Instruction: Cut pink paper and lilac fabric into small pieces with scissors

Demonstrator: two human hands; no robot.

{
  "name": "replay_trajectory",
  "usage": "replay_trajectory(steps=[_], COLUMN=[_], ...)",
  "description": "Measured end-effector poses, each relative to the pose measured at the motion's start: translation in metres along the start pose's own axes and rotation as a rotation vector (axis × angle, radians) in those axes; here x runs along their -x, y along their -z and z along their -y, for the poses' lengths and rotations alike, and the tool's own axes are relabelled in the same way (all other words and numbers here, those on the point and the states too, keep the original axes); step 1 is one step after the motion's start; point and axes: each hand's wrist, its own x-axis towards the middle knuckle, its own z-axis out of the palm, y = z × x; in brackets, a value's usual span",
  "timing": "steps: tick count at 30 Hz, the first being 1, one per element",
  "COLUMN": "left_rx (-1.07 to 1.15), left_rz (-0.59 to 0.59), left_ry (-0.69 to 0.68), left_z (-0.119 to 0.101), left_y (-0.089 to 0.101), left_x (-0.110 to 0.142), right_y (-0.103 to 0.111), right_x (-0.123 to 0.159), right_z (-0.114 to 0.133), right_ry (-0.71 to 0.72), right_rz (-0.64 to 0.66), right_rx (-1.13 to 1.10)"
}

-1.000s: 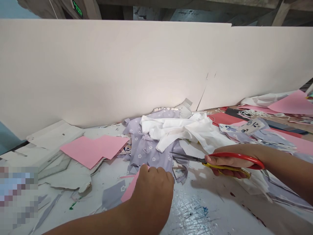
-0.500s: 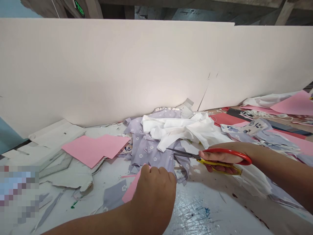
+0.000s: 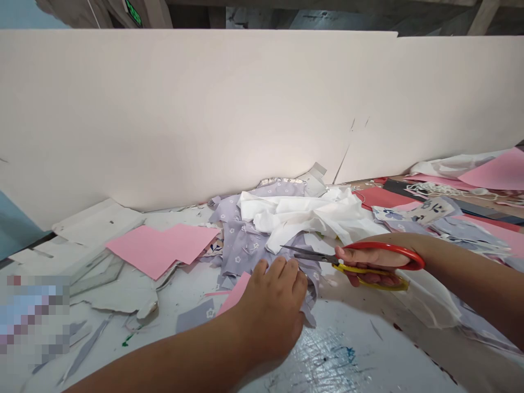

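Observation:
My right hand (image 3: 366, 265) grips a pair of scissors (image 3: 380, 248) with one red and one yellow handle loop. The blades are slightly parted and point left, over the pile of cloth. My left hand (image 3: 274, 303) is on the near edge of a lavender fabric piece (image 3: 241, 245) with white flowers. Its fingers curl down onto this cloth, and the fingertips are mostly hidden. A pink piece (image 3: 233, 297) shows partly from under that hand, beside a flat lavender scrap (image 3: 196, 315). Crumpled white cloth (image 3: 303, 213) lies over the lavender fabric.
A pale upright board (image 3: 204, 109) stands behind the work table (image 3: 327, 360). To the left are a pink notched sheet (image 3: 159, 245) and torn white card (image 3: 110, 292). Red sheets (image 3: 376, 197), white string (image 3: 438, 189) and printed scraps (image 3: 462, 234) lie at the right.
My left hand has shifted a little up and right, from the pink piece onto the lavender fabric, its fingers reaching further forward. The right hand and scissors have hardly moved.

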Motion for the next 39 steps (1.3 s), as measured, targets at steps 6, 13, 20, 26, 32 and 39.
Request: replay_trajectory(steps=[6, 13, 20, 26, 32, 39], left_rx=[0.072, 0.152, 0.089, 0.2, 0.422, 0.403], left_rz=[-0.034, -0.215, -0.327, -0.182, -0.175, 0.007], left_ry=[-0.068, -0.167, -0.176, -0.191, 0.049, -0.003], left_z=[-0.004, -0.007, -0.006, 0.007, 0.026, 0.0], left_y=[-0.016, -0.023, -0.022, -0.015, -0.018, -0.025], left_x=[-0.003, 0.007, 0.009, 0.004, -0.004, -0.004], right_y=[0.001, -0.001, 0.007, 0.016, 0.024, 0.026], right_x=[0.006, 0.003, -0.004, -0.01, -0.021, -0.033], right_z=[0.0, 0.01, 0.02, -0.001, -0.013, -0.013], right_ry=[-0.028, -0.054, -0.058, -0.018, 0.05, -0.013], right_rz=[0.04, 0.041, 0.075, 0.097, 0.225, 0.248], right_rx=[-0.103, -0.129, -0.147, -0.191, -0.148, -0.09])
